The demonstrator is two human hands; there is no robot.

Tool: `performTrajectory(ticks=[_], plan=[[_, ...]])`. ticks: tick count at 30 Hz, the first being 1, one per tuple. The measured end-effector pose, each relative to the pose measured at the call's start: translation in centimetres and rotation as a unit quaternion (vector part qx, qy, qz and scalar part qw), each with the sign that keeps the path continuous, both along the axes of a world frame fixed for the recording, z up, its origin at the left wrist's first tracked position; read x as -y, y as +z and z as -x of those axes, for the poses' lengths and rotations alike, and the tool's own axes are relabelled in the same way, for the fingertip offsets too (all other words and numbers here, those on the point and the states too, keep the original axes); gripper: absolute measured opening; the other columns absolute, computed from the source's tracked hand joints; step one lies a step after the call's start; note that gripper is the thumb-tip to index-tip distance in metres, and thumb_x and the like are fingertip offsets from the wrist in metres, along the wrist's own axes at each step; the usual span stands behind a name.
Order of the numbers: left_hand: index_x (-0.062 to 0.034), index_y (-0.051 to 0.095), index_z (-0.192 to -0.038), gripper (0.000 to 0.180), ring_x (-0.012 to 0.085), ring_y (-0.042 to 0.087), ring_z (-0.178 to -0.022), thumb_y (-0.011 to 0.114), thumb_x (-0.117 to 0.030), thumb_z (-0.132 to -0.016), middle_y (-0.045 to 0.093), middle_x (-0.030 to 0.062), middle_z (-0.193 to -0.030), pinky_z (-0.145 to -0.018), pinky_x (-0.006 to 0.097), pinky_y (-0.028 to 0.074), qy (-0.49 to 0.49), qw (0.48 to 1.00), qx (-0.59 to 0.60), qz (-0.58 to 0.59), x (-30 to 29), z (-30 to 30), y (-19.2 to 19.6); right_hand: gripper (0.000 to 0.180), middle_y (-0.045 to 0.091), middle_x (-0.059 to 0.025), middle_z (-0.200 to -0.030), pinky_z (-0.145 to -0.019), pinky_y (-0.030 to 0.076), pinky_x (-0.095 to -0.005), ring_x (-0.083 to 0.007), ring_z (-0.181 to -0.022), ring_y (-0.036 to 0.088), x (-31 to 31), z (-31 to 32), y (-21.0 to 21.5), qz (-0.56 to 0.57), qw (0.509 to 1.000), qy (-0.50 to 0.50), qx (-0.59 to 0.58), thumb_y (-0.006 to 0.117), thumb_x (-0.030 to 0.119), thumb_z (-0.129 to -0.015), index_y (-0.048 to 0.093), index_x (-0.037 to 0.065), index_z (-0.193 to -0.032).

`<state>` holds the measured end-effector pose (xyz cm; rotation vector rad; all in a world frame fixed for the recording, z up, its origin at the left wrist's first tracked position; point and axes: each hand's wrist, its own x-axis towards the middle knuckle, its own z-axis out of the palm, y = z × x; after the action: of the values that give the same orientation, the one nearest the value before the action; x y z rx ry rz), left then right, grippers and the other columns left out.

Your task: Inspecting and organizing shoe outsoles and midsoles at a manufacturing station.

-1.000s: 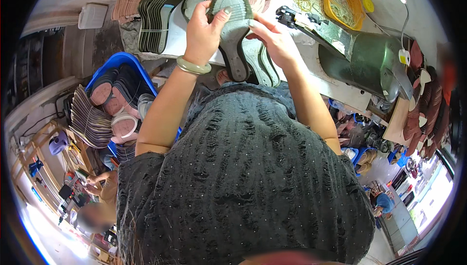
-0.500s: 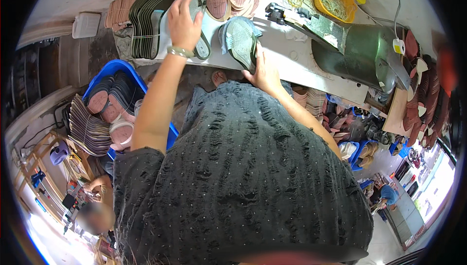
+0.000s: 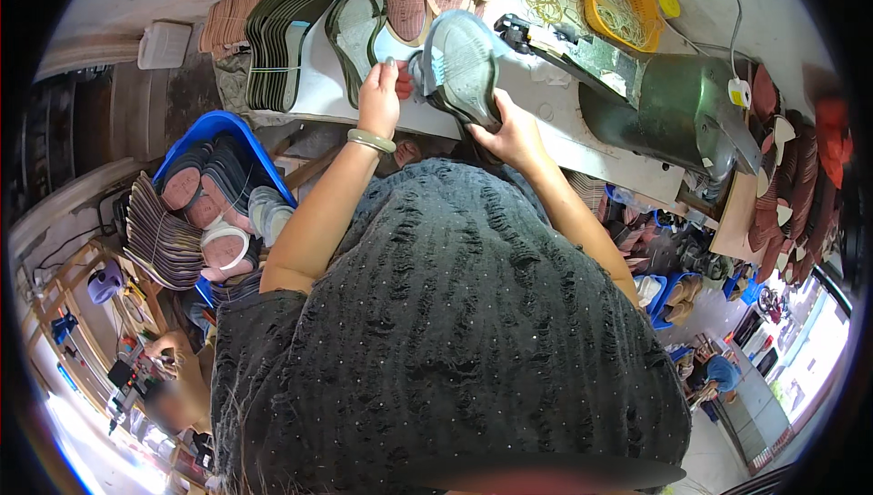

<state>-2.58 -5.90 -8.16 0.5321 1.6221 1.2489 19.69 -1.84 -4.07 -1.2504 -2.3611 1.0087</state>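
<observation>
My right hand (image 3: pixel 511 134) grips a grey-green shoe sole (image 3: pixel 462 64) by its lower end and holds it tilted over the white worktable (image 3: pixel 320 95). My left hand (image 3: pixel 380 100), with a pale bangle on the wrist, reaches to the sole's left edge and pinches a small piece there. Just to the left lies another sole (image 3: pixel 357 30) with a dark rim, flat on the table.
Stacks of dark soles (image 3: pixel 278 39) stand at the table's left. A green sewing machine (image 3: pixel 671 104) sits at right, a yellow basket (image 3: pixel 622 4) behind it. A blue bin (image 3: pixel 218 188) of soles stands below left. Another person's hand (image 3: pixel 162 346) is at lower left.
My left hand has come back from the stacked soles at left toward the sole in my right hand. The held sole has lifted and turned its pale face toward me.
</observation>
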Motion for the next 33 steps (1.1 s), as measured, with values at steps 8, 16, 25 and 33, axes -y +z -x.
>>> performTrajectory(ticks=[8, 16, 25, 33], plan=[[0.0014, 0.044, -0.129, 0.058, 0.0223, 0.053, -0.110, 0.033, -0.046, -0.098, 0.055, 0.0142, -0.122, -0.094, 0.034, 0.042, -0.134, 0.878, 0.416, -0.193, -3.0, -3.3, 9.9, 0.045, 0.061, -0.0094, -0.095, -0.075, 0.051, -0.0335, -0.0191, -0.080, 0.064, 0.7, 2.7, 4.3, 0.343, 0.871, -0.039, -0.349, 0.063, 0.009, -0.085, 0.039, 0.001, -0.122], [0.0029, 0.050, -0.119, 0.047, 0.0171, 0.058, -0.085, 0.032, -0.037, -0.100, 0.063, 0.0092, -0.098, -0.079, 0.030, 0.046, -0.213, 0.940, 0.036, -0.263, -2.9, -3.6, 12.7, 0.040, 0.065, -0.0162, -0.095, -0.080, 0.048, -0.0342, -0.0237, -0.088, 0.062, 0.2, 1.9, 6.9, 0.284, 0.936, -0.048, -0.203, 0.068, 0.017, -0.082, 0.053, -0.003, -0.113], [0.0029, 0.055, -0.099, 0.034, 0.0144, 0.054, -0.074, 0.044, -0.030, -0.098, 0.060, 0.0062, -0.081, -0.071, 0.029, 0.045, -0.244, 0.951, -0.042, -0.182, -4.2, -4.2, 10.4, 0.057, 0.062, -0.0156, -0.105, -0.083, 0.047, -0.0373, -0.0247, -0.091, 0.060, -0.5, -1.0, 9.7, 0.185, 0.970, -0.053, -0.146, 0.073, 0.034, -0.076, 0.054, -0.005, -0.112], [-0.0009, 0.058, -0.113, 0.031, 0.0264, 0.057, -0.096, 0.047, -0.022, -0.094, 0.060, 0.0147, -0.104, -0.089, 0.034, 0.044, -0.629, 0.687, -0.261, -0.256, -14.1, -0.3, 9.4, 0.023, 0.065, -0.0104, -0.069, -0.057, 0.048, -0.0257, -0.0165, -0.055, 0.060, -2.6, -5.1, 5.2, 0.452, 0.811, -0.153, -0.338, 0.057, 0.019, -0.090, 0.064, -0.003, -0.092]])
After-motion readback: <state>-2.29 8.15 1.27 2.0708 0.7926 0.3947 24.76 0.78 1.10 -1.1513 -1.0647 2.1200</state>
